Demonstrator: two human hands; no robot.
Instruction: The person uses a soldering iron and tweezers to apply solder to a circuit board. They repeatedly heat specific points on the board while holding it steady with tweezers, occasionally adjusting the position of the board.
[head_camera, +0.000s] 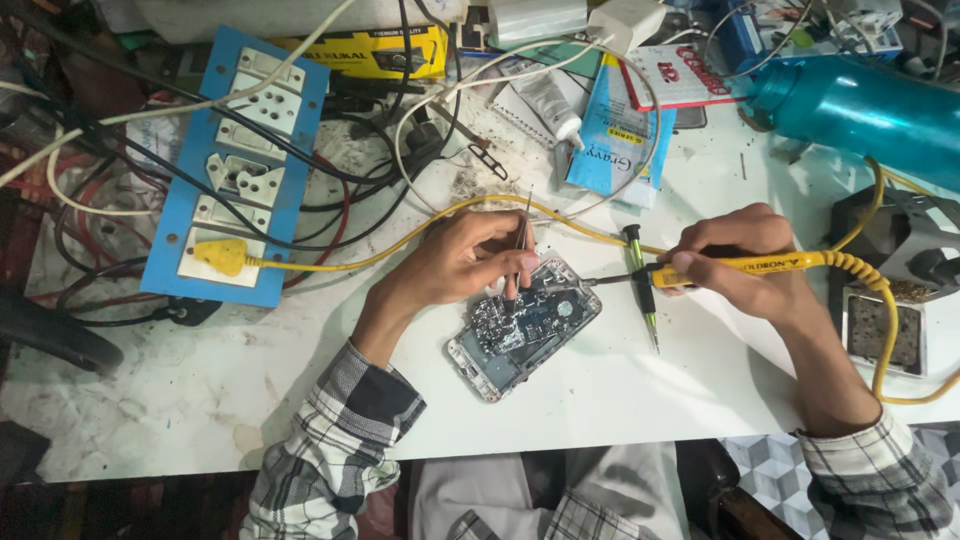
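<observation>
I note the opened phone (524, 325) lying on the table (620, 390), between my left hand (455, 262) and right hand (745, 262). A screwdriver (642, 285) lies just right of it; the socket board (238, 165) sits far left; a bottle (860, 105) behind, right.

I sit at a white worktable (620, 400), its top stained and scuffed, with grime thickest near the far edge. Light falls evenly on it from above. A blue board of wall sockets (240, 165) lies flat at my left among tangled black, white and red cables (90, 215). Below the table edge, a patterned grey floor (770, 470) shows at right.
</observation>
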